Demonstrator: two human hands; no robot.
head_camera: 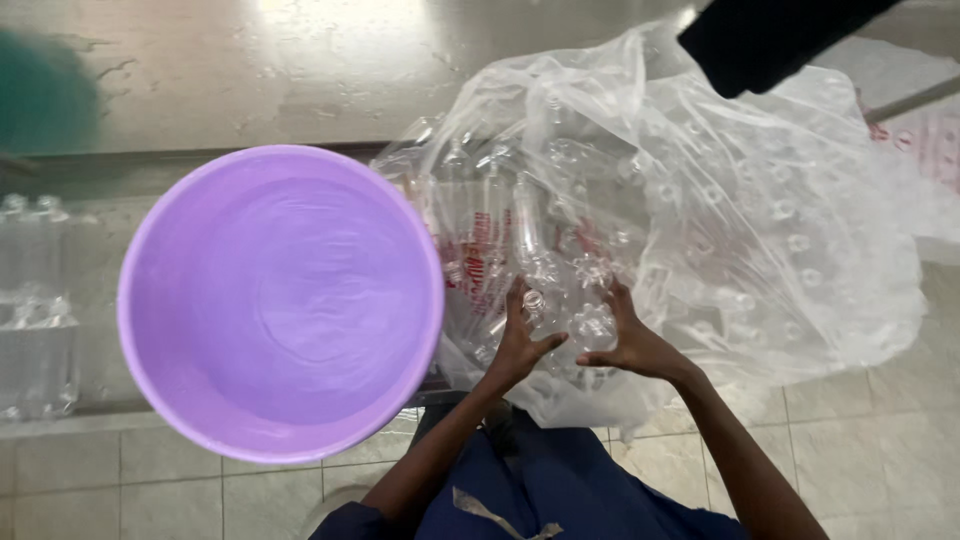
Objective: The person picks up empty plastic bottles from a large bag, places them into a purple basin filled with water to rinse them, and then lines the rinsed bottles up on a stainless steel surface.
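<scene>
Your left hand [520, 345] and right hand [630, 340] both reach into the mouth of a large clear plastic bag [760, 250] stuffed with empty clear plastic bottles [590, 270]. The left hand's fingers curl around the neck of one clear bottle [535, 300] at the bag's opening, thumb spread to the side. The right hand lies flat and open against the bottles just beside it, holding nothing that you can make out.

Just left of the bag, and touching its edge, sits a wide purple basin [280, 300], round and shallow-looking from above. It crowds your left forearm. At the top right a dark sleeve [770, 35] of another person hangs over the bag. Far left, more clear bottles [35, 340] stand packed in rows.

The bag and basin rest on a wet, shiny grey surface [300, 70]; below it, near your blue clothing [560, 490], the floor [870, 440] is pale tile.
</scene>
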